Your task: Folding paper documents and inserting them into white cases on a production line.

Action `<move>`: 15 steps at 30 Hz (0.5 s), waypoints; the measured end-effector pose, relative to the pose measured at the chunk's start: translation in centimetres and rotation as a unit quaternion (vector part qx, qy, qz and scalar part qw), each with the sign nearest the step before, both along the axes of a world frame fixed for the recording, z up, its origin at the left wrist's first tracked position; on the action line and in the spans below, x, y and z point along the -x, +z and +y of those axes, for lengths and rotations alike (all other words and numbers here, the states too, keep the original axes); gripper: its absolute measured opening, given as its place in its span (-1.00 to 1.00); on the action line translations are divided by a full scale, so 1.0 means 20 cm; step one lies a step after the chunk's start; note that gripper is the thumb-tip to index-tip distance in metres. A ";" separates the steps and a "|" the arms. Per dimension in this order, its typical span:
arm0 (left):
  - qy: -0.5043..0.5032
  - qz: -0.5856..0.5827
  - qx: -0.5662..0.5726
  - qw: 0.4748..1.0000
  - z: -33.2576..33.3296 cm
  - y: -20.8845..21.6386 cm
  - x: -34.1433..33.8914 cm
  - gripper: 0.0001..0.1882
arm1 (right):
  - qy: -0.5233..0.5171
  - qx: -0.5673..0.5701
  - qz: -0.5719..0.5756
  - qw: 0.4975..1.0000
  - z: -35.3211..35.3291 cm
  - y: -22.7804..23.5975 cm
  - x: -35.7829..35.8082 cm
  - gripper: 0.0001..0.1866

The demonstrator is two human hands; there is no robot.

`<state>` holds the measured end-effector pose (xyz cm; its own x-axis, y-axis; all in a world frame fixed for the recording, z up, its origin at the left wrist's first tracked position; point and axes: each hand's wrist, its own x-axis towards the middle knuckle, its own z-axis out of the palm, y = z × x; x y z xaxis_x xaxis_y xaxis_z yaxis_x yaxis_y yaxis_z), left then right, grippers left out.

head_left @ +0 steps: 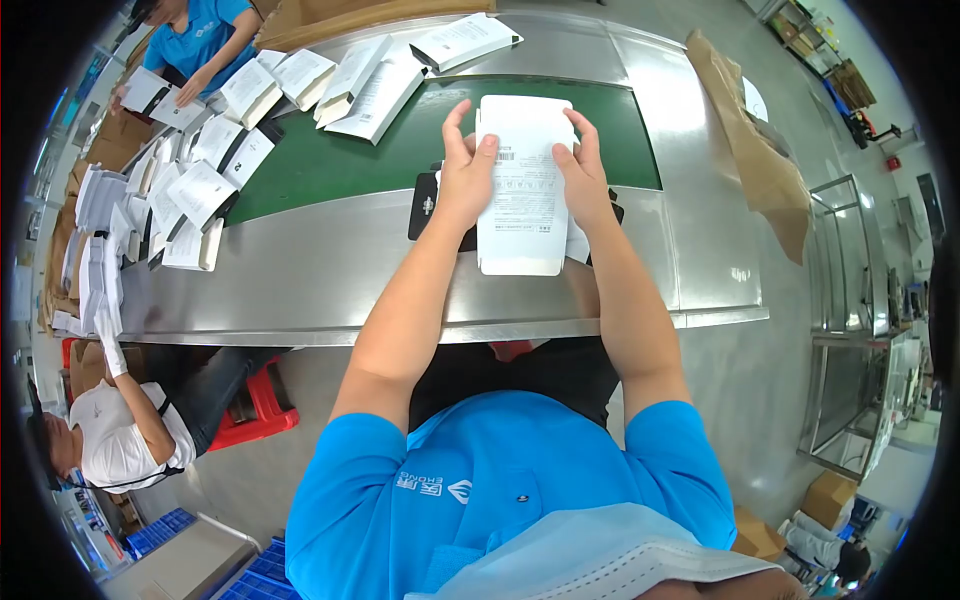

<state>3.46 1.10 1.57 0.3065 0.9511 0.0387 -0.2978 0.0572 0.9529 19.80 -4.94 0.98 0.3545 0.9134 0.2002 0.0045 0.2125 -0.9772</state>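
Both forearms [405, 305] extend forward, converging toward the wrists. Left hand [467, 182] and right hand [584, 182] level and apart, palms facing inward, thumbs [486, 149] uppermost and angled inward, fingers [455, 120] slightly bent.

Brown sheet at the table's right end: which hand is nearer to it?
Right. The right hand is to the left of the brown sheet, gripping the white box by its right edge; the left hand is farther left, on the box's opposite edge.

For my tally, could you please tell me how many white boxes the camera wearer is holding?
1: a white box, between the left hand and right hand; anything directly behind it would be hidden.
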 end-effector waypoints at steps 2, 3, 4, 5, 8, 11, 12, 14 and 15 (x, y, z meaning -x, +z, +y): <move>0.030 0.082 -0.080 0.993 0.02 -0.04 0.01 -0.62 | 0.030 0.034 0.023 0.999 -0.01 0.01 0.00 -0.62; 0.033 0.081 -0.082 0.993 0.04 -0.07 0.02 -0.62 | 0.039 0.029 0.019 0.999 0.00 0.00 -0.01 -0.67; 0.009 0.122 -0.092 0.988 0.06 -0.10 0.03 -0.68 | 0.049 0.024 0.015 0.998 0.01 -0.02 -0.01 -0.72; -0.017 0.162 -0.101 0.981 0.07 -0.11 0.03 -0.74 | 0.049 0.023 0.014 0.998 0.02 -0.05 -0.04 -0.72; -0.025 0.267 -0.080 0.960 0.05 -0.06 0.01 -0.78 | 0.071 0.062 0.010 0.996 0.05 -0.20 -0.14 -0.79; -0.006 0.106 -0.103 0.989 0.09 -0.14 -0.02 -0.71 | 0.069 0.097 -0.028 0.993 0.09 -0.24 -0.17 -0.84; -0.007 0.105 -0.102 0.989 0.07 -0.12 -0.03 -0.71 | 0.058 0.088 -0.021 0.994 0.09 -0.24 -0.17 -0.83; 0.037 -0.023 -0.030 0.999 0.02 -0.06 -0.06 -0.71 | 0.047 0.081 -0.014 0.995 0.06 -0.20 -0.13 -0.80; 0.039 -0.023 -0.030 0.999 0.02 -0.06 -0.05 -0.71 | 0.030 0.040 0.023 0.998 0.05 -0.12 -0.06 -0.80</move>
<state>4.46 1.42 0.36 0.2282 0.9676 0.1082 -0.3427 -0.0242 0.9391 20.93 -4.02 -1.35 0.3049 0.9459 0.1110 -0.0512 0.1327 -0.9898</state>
